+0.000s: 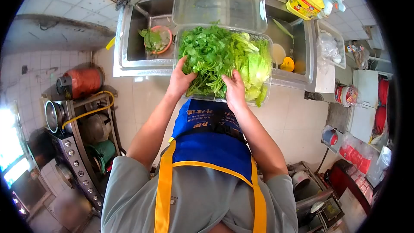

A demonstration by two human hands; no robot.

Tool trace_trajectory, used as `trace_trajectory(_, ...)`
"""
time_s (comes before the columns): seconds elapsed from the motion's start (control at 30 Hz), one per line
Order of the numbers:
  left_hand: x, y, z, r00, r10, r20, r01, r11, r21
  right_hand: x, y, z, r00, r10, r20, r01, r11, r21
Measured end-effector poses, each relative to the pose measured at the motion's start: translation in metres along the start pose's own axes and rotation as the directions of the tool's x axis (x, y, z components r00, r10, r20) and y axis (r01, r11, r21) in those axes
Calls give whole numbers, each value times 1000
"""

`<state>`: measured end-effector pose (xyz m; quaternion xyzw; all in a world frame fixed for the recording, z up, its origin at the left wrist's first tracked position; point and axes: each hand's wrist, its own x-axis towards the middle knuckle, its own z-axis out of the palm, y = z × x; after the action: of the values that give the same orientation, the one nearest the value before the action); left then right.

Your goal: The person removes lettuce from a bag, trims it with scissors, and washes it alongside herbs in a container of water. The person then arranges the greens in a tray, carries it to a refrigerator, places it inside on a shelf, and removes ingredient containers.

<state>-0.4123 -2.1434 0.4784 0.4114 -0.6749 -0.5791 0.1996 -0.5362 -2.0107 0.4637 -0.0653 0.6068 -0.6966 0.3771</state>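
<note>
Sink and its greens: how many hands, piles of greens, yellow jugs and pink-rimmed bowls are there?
Hands, left hand and right hand: 2
Piles of greens, leafy herbs and lettuce: 2
Yellow jug: 1
Pink-rimmed bowl: 1
Total: 6

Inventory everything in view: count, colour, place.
Leafy herbs: one heap, dark green, tray's left
Lettuce leaves: several, pale green, tray's right
Plastic tray: one, clear, sink front
Plastic bin: one, clear, behind tray
Metal sink: one, silver, ahead
Round basket: one, pink, left basin
Plastic jug: one, yellow, upper right
Shelf clutter: uncountable, mixed, both sides
Apron: one, blue, yellow-edged, torso
Left hand, right hand: one each, bare, at herbs
</note>
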Motion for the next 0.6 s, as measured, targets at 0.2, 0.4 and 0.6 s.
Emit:
trace_trajectory(0.2, -14, 17, 0, 840, 541, -36, -356, 601, 715, -1, -8, 0, 994, 10, 110, 15, 975, -222)
trace_trajectory(0.4, -6, 8, 9, 844, 523, 117, -440, 551, 710, -13, 3, -10, 974, -90, 208, 211, 693, -689)
trace_trajectory(0.6, -34, 3, 16, 853, 497, 159, -474, 612, 633, -33, -36, -1, 773, -426, 470, 622, 362, -695)
